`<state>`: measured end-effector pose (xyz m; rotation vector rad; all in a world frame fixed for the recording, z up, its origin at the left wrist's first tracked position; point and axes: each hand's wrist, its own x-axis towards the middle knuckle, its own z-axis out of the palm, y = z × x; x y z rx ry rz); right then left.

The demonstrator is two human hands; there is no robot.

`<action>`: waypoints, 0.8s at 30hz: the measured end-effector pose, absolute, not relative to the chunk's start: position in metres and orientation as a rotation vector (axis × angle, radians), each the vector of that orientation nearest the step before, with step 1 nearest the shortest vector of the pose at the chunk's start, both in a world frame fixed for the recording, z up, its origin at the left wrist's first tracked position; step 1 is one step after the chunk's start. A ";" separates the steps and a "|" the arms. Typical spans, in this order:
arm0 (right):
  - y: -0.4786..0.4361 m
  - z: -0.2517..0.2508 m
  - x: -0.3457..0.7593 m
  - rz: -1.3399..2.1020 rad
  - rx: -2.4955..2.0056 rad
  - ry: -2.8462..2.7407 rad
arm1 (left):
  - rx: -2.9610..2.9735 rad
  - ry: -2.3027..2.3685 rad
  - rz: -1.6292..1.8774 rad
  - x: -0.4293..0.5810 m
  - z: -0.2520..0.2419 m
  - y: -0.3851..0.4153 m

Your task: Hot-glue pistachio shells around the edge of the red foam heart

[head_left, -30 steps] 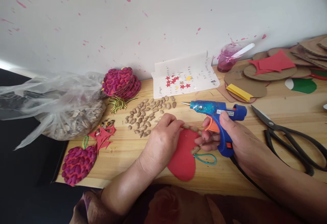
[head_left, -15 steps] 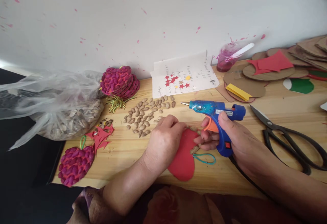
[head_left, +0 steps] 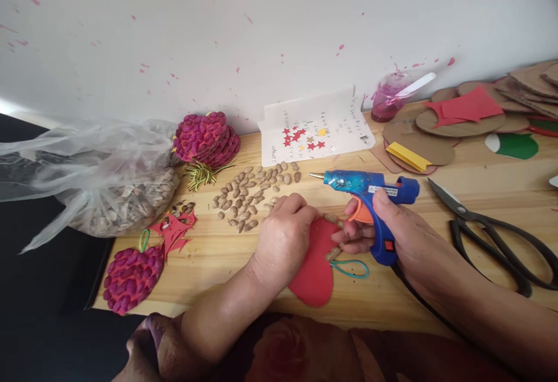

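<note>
**Glue gun held aside, both hands on the red heart**

Grips the blue glue gun (head_left: 370, 187) in the right hand (head_left: 405, 242), thumb laid over the top of the body and palm closed round the handle. Holds the nozzle level and pointing left, clear of the work, probably to spare fingers and cutout from the hot tip. Stretches the lower fingers of that same hand out beneath the orange trigger to touch the row of shells (head_left: 333, 252) along the right edge of the red heart cutout (head_left: 314, 266), seemingly pressing them down.

Lays the left hand (head_left: 283, 236) over the heart's upper left part, fingers curled, tips tucked at its top edge. Pins the cutout flat on the bench (head_left: 218, 266), by the look of it. No telling of any shell pinched under those tips. Teal loop (head_left: 351, 268) sticking out at the heart's right side, just below the shell row.

Loose shells (head_left: 250, 193) scattered just behind the left hand, near enough for easy picking. Plastic bag (head_left: 100, 184) with more of them further left. 1 purple shell-covered heart (head_left: 131, 277) at the front left edge of the bench. Black scissors (head_left: 492, 231) lying to the right of the gun, apart from it.
</note>
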<state>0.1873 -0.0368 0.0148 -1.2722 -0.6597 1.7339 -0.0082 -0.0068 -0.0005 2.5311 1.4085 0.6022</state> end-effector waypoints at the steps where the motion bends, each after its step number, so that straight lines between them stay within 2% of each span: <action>1: -0.036 0.015 0.187 1.730 -1.275 -0.654 | 2.527 1.409 0.605 -0.008 0.000 -0.007; 12: -0.037 0.016 0.187 1.729 -1.240 -0.681 | 2.501 1.281 0.648 -0.021 -0.002 -0.025; 18: -0.036 0.016 0.188 1.730 -1.244 -0.675 | 2.570 1.225 0.606 -0.025 -0.019 -0.040; 24: -0.037 0.012 0.191 1.714 -1.264 -0.643 | 2.629 1.248 0.540 -0.019 -0.013 -0.039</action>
